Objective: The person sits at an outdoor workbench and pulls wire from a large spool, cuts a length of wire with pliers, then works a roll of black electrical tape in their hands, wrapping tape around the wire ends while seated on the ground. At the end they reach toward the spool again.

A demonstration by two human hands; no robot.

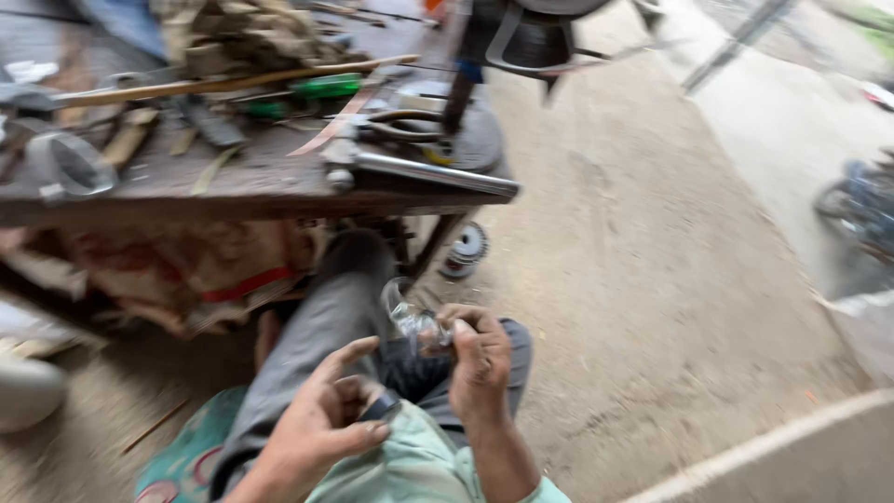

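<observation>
My right hand (480,359) is closed around a small clear crumpled plastic wrapper or bag (410,317), held just above my lap. Beside it, my left hand (326,410) rests on my grey trousers (317,326) with fingers loosely curled; something small and dark sits near its fingertips, too blurred to make out. I sit low on a patterned cushion (182,461), legs stretched toward a workbench.
A low wooden workbench (233,186) carries scattered tools: a long stick (223,84), a metal tube (428,172), a green-handled tool (326,86), a metal ring (65,163). A small wheel (463,247) lies beneath it. Bare sandy ground (652,279) spreads right; a parked cycle (861,200) stands far right.
</observation>
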